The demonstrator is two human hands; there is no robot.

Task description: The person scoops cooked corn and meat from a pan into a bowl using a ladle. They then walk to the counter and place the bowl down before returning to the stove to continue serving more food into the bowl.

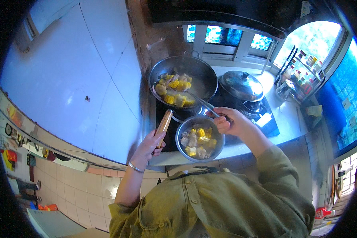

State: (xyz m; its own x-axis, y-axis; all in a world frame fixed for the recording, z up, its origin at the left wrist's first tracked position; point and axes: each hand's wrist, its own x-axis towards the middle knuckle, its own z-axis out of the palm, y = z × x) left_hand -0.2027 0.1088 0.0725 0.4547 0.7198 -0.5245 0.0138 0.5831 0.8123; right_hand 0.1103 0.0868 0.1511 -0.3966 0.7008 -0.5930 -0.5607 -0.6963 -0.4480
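My left hand [150, 146] is closed round the wooden handle [164, 126] of a dark wok [200, 70] on the stove. Pieces of corn cob [174, 99] and meat lie in the wok's near left part, beside some liquid. My right hand [227, 119] grips a metal ladle [206, 104], whose bowl is in the wok and heaped with corn and meat. Just below that hand, a round metal bowl [178, 146] stands at the counter's front edge, holding more corn and meat pieces.
A domed pot lid [236, 84] with a black knob lies over the right side of the stove [270, 125]. Farther right stands a rack with seasoning bottles [303, 74] near a metal pitcher [285, 89]. A white wall panel [86, 65] rises at the left. Another person's legs [26, 190] show at far left.
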